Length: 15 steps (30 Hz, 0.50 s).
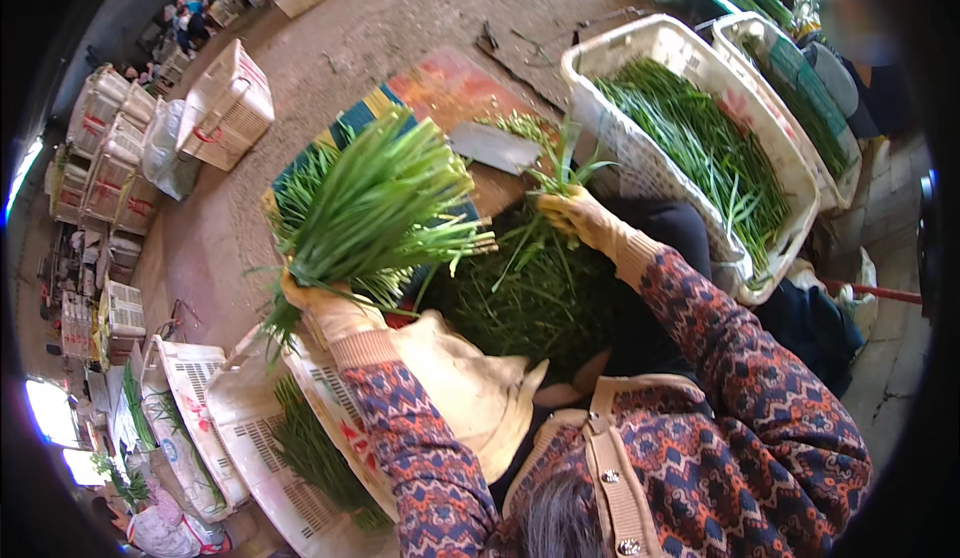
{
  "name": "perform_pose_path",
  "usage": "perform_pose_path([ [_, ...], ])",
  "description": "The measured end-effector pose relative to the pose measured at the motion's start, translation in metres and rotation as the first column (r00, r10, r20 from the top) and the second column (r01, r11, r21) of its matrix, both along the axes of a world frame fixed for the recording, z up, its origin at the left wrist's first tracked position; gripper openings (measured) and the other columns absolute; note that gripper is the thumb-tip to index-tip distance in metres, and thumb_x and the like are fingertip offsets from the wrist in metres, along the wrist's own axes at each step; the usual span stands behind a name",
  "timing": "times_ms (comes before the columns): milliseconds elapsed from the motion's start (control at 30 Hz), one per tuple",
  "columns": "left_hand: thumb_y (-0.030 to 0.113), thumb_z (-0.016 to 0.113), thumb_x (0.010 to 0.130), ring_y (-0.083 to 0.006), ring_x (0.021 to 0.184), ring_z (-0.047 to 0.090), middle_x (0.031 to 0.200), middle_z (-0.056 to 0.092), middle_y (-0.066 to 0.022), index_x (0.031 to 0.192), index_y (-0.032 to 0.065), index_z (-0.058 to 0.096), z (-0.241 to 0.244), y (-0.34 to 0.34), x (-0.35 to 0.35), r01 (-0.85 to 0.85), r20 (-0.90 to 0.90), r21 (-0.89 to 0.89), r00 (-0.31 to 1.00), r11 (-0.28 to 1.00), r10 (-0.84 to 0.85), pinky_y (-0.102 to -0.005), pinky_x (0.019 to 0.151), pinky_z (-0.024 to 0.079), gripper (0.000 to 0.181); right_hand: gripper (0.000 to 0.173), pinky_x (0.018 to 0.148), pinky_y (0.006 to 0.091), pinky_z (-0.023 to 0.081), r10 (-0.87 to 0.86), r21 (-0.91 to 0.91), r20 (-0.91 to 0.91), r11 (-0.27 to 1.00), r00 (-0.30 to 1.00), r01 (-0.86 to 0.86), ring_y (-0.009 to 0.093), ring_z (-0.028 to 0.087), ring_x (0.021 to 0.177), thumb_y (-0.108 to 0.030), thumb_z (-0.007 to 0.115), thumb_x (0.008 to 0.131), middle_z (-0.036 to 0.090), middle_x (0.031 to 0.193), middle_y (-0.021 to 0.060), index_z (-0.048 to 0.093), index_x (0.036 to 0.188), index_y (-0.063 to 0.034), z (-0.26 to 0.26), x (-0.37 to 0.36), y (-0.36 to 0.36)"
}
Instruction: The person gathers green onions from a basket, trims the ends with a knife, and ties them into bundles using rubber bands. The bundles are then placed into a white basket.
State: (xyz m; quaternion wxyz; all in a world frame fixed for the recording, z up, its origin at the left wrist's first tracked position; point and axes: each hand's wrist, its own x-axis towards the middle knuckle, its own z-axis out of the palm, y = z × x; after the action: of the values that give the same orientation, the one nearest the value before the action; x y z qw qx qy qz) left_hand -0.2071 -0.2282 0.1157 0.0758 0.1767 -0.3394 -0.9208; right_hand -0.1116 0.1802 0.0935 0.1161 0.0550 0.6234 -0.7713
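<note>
My left hand (330, 303), in a yellowish glove, grips a thick bundle of long green stalks (375, 198) near its leafy end; the pale cut ends point right. My right hand (574, 213), gloved alike, holds a small tuft of loose green leaves (562, 171) above a heap of leaf scraps (517, 295) between my legs. Beyond my hands, a broad metal cleaver blade (495, 147) lies on a reddish board (457, 92) beside small chopped bits (525, 126). More green stalks (300, 183) lie partly hidden behind the bundle, on a blue and yellow surface.
A white plastic crate (679, 156) of greens stands close on my right, with another crate (840, 183) beyond it. Crates with greens (262, 445) stand at my lower left. A closed crate (229, 104) and stacked crates stand farther left. People are at the upper left and lower left.
</note>
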Motion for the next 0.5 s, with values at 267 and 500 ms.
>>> perform_pose_path([
  [267,0.046,0.048,0.075,-0.0321,0.093,0.060,0.104,0.063,-0.0118,0.102,0.0104,0.061,-0.001,0.018,-0.010,0.056,0.004,-0.016,0.998,0.998,-0.056,-0.0504,0.078,0.050,0.046,0.030,0.054,0.0244,0.044,0.005,-0.223,0.105,0.975,0.994,0.019,0.009,0.054,0.068,-0.028,0.065,0.084,0.062,0.088,-0.0001,0.059,0.106,-0.0070,0.034,-0.027,-0.105],
  [500,0.042,0.050,0.078,-0.0296,0.092,0.060,0.103,0.062,-0.0099,0.102,0.0125,0.061,0.009,0.036,-0.004,-0.063,-0.034,-0.096,0.998,0.993,0.059,-0.0466,0.079,0.050,0.040,0.010,0.037,0.0211,0.026,-0.173,-0.296,0.206,0.927,0.963,0.230,0.004,0.035,0.043,-0.017,0.057,0.089,0.045,0.058,-0.0079,0.060,0.091,-0.0075,-0.031,-0.024,-0.082],
])
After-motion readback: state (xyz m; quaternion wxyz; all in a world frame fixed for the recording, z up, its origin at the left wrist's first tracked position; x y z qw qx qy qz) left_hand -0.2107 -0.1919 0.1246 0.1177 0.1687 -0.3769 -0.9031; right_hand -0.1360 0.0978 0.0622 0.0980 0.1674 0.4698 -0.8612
